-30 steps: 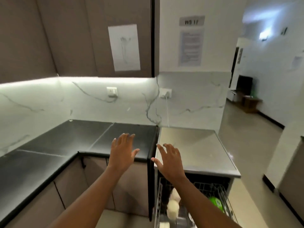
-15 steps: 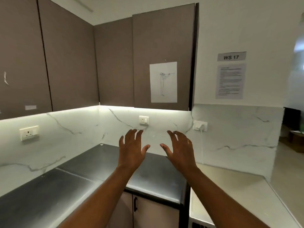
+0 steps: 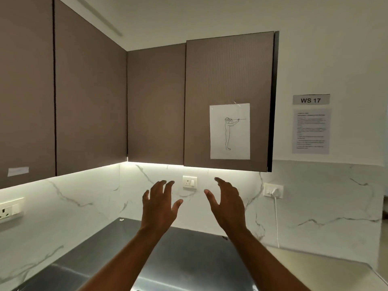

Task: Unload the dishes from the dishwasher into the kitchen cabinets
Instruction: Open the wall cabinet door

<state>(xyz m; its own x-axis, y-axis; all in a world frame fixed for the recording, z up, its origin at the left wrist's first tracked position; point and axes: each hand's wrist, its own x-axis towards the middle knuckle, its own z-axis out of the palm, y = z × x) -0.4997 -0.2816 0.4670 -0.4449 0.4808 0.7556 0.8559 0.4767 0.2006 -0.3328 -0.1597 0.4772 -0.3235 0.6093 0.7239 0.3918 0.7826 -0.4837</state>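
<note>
The wall cabinets point(image 3: 90, 101) fill the upper left and centre of the frame, a row of flat brown doors running into the corner, all closed. The rightmost door point(image 3: 228, 80) ends in a dark edge at upper centre-right and carries a white sheet with a line drawing of a standing figure point(image 3: 230, 131). A small pale label point(image 3: 18, 171) is stuck near the bottom of the far-left door.

Below the cabinets a white marbled backsplash point(image 3: 84, 206) crosses the whole middle band, lit from under the cabinets. At the bottom centre lies the dark steel surface point(image 3: 189, 259), and a paler surface point(image 3: 304, 267) adjoins it at lower right.

On the white wall at right hang a grey sign reading "WS 17" point(image 3: 311, 99) and, just beneath it, a printed notice point(image 3: 311, 131).

Two bare forearms rise from the bottom edge. The left hand point(image 3: 159, 206) is at centre, fingers straight and spread, its grip holding nothing. The right hand point(image 3: 227, 204) is just beside it, apart from it, fingers loosely extended with the thumb out, grip likewise empty. Both hover in front of the backsplash, below the door with the drawing, touching nothing.

Smallest are the wall sockets: one point(image 3: 189, 181) between the two hands' fingertips, one with a white cable plugged in point(image 3: 273, 191) at centre-right, and one point(image 3: 10, 208) at the far left edge.

No dishes or dishwasher appear in this view.
</note>
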